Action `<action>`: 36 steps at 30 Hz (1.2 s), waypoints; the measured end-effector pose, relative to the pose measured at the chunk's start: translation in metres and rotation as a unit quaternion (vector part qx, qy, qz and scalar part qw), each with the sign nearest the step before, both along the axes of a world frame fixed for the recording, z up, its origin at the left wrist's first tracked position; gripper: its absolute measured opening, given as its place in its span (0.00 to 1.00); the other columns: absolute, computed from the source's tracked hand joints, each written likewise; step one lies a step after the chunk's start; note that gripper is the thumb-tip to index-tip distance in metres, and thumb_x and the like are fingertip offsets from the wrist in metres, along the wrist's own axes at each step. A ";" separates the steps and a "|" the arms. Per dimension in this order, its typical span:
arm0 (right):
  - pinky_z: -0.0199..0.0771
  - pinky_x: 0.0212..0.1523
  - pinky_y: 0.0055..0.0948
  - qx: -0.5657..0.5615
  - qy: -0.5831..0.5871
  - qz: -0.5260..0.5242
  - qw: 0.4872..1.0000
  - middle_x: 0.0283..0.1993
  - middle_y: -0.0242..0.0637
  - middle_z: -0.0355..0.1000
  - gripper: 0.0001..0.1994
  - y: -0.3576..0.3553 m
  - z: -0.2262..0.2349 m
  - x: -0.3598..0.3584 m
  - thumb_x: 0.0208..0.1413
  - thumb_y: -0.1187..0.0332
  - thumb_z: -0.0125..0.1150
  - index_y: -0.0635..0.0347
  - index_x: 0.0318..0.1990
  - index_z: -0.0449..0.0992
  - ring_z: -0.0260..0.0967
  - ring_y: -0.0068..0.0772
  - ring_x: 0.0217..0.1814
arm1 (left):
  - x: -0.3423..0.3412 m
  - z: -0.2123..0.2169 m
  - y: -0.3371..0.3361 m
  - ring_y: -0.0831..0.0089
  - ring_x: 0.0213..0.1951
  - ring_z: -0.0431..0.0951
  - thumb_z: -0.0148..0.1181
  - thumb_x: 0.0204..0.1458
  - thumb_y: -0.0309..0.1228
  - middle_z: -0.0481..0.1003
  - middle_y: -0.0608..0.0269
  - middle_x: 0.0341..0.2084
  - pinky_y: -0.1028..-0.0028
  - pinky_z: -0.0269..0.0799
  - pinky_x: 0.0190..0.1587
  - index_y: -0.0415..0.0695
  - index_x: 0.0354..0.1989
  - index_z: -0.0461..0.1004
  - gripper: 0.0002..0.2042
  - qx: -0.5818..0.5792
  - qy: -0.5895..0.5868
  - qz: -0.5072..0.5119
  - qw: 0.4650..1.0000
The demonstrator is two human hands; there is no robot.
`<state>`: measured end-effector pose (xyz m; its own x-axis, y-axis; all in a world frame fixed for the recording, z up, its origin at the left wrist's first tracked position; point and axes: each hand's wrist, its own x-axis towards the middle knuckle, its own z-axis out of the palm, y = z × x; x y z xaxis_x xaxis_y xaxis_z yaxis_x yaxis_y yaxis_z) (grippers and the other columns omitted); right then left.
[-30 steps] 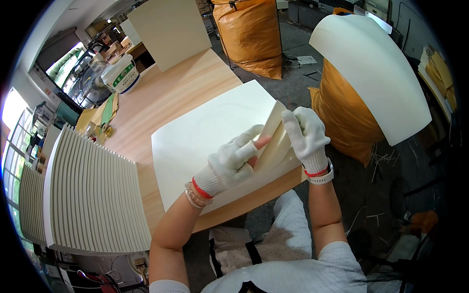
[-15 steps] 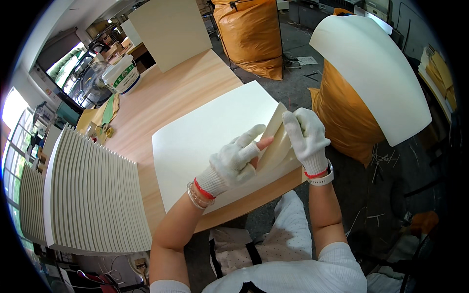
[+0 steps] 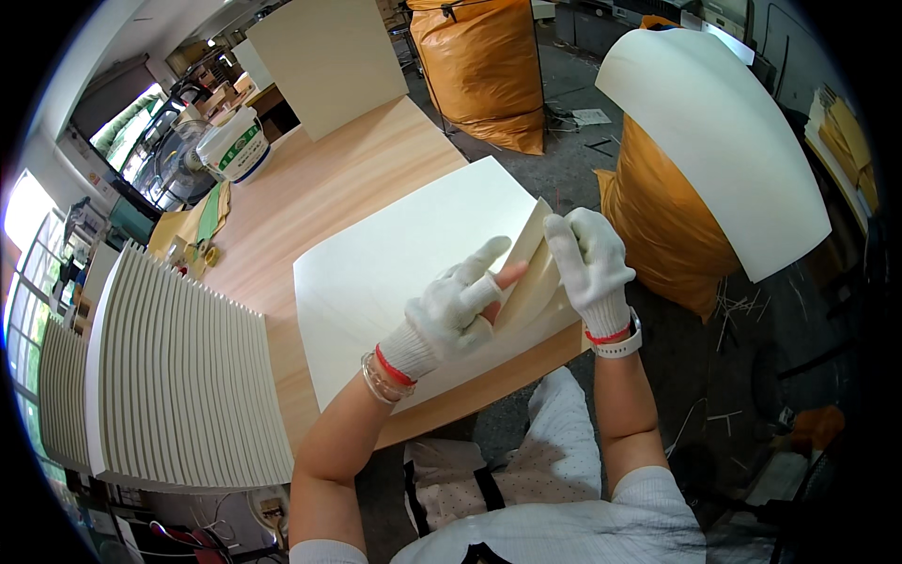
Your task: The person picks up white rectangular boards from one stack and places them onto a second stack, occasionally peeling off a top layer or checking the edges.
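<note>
Gloved right hand (image 3: 589, 261) pinches the lifted corner of a cream sheet (image 3: 413, 254) on the wooden counter (image 3: 329, 183); the left hand (image 3: 460, 305), fingers spread, rests just beside that fold.

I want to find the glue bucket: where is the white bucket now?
In the head view the white bucket stands at the far left end of the wooden table, beyond the large cream sheet and beside a fan.
</note>
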<state>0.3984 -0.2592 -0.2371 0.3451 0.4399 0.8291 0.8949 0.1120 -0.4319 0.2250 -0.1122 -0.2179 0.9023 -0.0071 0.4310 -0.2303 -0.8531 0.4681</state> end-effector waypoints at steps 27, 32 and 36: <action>0.62 0.29 0.40 0.021 -0.002 -0.022 1.000 0.27 0.38 0.61 0.04 0.003 -0.005 0.000 0.61 0.74 0.56 0.61 0.41 0.75 0.62 0.43 0.28 | 0.002 -0.008 -0.003 0.52 0.55 0.77 0.62 0.42 0.15 0.59 0.35 0.67 0.66 0.76 0.50 0.41 0.49 0.77 0.22 -0.082 -0.007 0.017 0.996; 0.61 0.29 0.40 0.011 0.061 0.014 0.998 0.26 0.38 0.61 0.03 0.000 -0.007 0.003 0.61 0.73 0.56 0.61 0.39 0.75 0.60 0.44 0.26 | 0.003 -0.006 -0.002 0.56 0.53 0.79 0.63 0.46 0.14 0.57 0.36 0.69 0.68 0.75 0.49 0.40 0.48 0.77 0.18 -0.074 -0.031 -0.009 0.997; 0.61 0.29 0.40 0.009 0.069 0.000 0.998 0.26 0.38 0.60 0.04 0.002 -0.004 -0.002 0.62 0.73 0.56 0.62 0.38 0.75 0.60 0.43 0.26 | 0.001 -0.003 0.001 0.54 0.54 0.79 0.62 0.46 0.14 0.57 0.33 0.69 0.68 0.75 0.48 0.40 0.47 0.78 0.17 -0.035 0.034 -0.004 0.999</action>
